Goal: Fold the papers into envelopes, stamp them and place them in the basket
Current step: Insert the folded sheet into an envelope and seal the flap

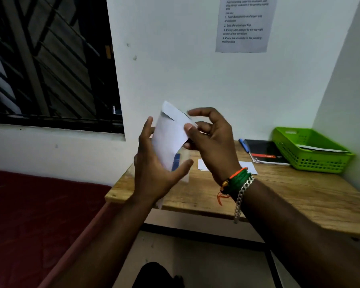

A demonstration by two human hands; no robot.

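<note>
A white envelope is held upright in the air above the left end of the wooden table, its flap lifted at the top. My left hand grips its lower part, thumb across the front. My right hand pinches the upper right edge between thumb and fingers. A green plastic basket stands at the table's far right corner with papers inside. White papers lie flat on the table behind my right wrist. A blue object shows below the envelope; I cannot tell what it is.
A black booklet and a blue pen lie left of the basket. An instruction sheet hangs on the wall. A dark barred window is at the left, with a red mattress below it.
</note>
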